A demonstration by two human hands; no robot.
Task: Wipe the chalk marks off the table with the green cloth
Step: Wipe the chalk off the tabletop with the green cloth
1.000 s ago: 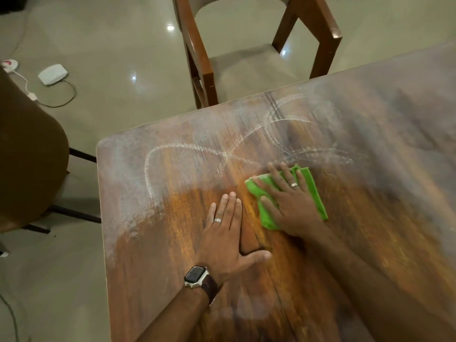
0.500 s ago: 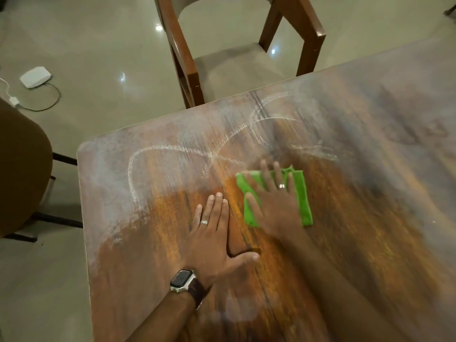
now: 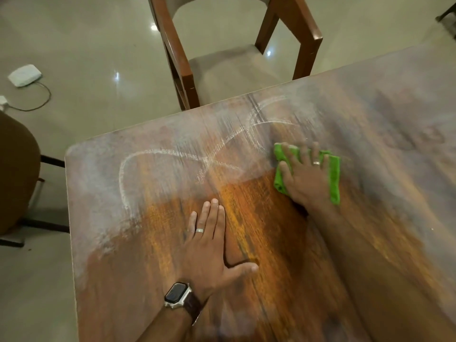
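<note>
A folded green cloth (image 3: 333, 177) lies flat on the wooden table (image 3: 271, 280), just below the right end of the white chalk marks (image 3: 172, 154). My right hand (image 3: 304, 177) presses down on the cloth with straight, spread fingers. My left hand (image 3: 209, 243) rests flat on the bare wood nearer to me, fingers together, thumb out, a watch on its wrist. The chalk loops run from the table's left part to its far edge, with smeared chalk haze around them. The wood around my left hand looks dark and free of chalk.
A wooden chair (image 3: 187, 70) with a grey seat stands at the table's far edge. A brown chair (image 3: 17, 174) sits off the left edge. A white device (image 3: 24, 75) with a cable lies on the tiled floor. The table's left corner (image 3: 71, 154) is rounded.
My right hand has slid the green cloth to the right and farther from me, towards the right end of the chalk. My left hand has stayed flat in the same spot.
</note>
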